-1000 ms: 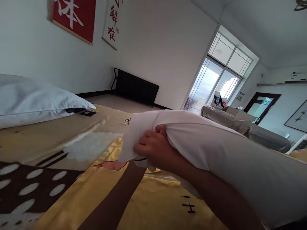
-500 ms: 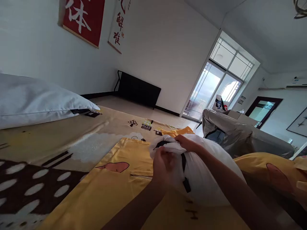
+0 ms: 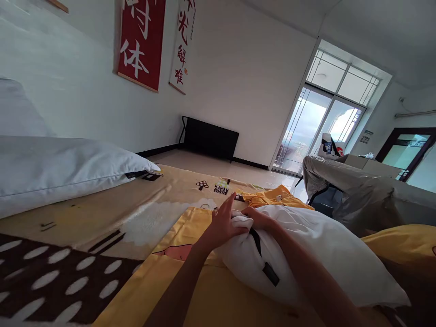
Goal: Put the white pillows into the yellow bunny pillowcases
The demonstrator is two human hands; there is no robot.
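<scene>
The right hand (image 3: 260, 219) clasps the gathered end of a white pillow (image 3: 334, 236); the left hand (image 3: 223, 223), close beside it, touches the bunch, its grip unclear. The pillow lies on yellow fabric (image 3: 218, 299) spread over a patterned blanket (image 3: 146, 222).

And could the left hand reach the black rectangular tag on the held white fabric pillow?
Likely yes: nothing covers the tag, close to the left hand, which may need to leave the pillow.
</scene>
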